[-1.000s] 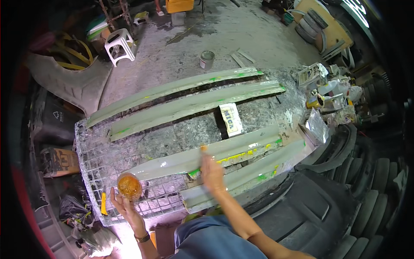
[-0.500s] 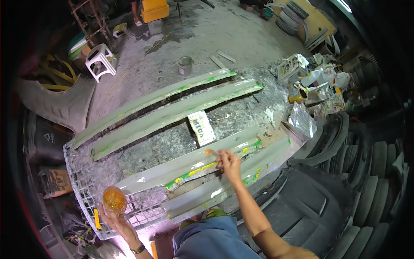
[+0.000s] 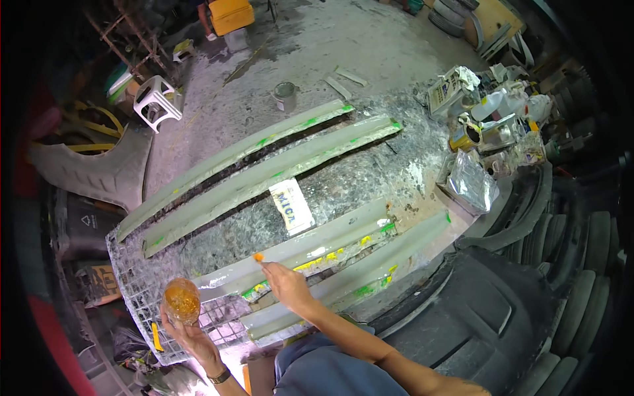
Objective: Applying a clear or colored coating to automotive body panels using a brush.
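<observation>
My left hand (image 3: 188, 336) is wrapped round a clear tub of amber liquid (image 3: 181, 297) over the grid-like left end of the worktable (image 3: 350, 171). A brush with an orange tip (image 3: 258, 257) is pinched in my right hand (image 3: 284, 284), its tip at a long pale grey-green moulded strip (image 3: 343, 228) with glossy patches and yellow and green marks. A similar strip (image 3: 370, 270) lies nearer me, and two others (image 3: 277, 158) lie beyond a white printed packet (image 3: 289, 206). A yellow spreader (image 3: 156, 335) is beside my left hand.
Cans, rags and foil-covered items (image 3: 470, 183) crowd the table's right end. A grey can (image 3: 284, 98) stands beyond the strips. A white stool (image 3: 155, 102) and curved panel (image 3: 92, 171) are left, dark panels (image 3: 482, 310) right. Another person's legs (image 3: 203, 23) show at the back.
Since half a second ago my right hand with the brush has moved left and down along the strip. My left hand still holds the tub; the view has shifted slightly.
</observation>
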Demonstrator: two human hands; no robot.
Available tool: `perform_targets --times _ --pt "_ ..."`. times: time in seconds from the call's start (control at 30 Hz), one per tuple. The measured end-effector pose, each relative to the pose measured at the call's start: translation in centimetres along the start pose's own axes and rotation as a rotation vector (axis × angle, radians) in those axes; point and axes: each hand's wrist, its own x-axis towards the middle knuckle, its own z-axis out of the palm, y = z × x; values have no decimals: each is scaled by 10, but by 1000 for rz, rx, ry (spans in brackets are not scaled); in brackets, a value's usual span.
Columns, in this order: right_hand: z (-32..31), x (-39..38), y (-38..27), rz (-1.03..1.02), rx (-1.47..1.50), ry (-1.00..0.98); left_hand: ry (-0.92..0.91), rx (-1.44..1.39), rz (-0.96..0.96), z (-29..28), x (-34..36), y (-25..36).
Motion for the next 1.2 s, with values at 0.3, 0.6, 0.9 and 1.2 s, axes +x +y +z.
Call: perform_targets --times 0.3,0.6,0.9,1.2 --pt "-168 26 117 572 355 165 -1 51 -9 33 -9 6" --pt "-187 29 131 274 -401 436 -1 39 -24 54 -16 5" --pt "-111 20 63 188 43 91 -23 24 12 41 -18 6" --pt "-236 35 148 564 -24 428 22 66 5 30 -14 -4"
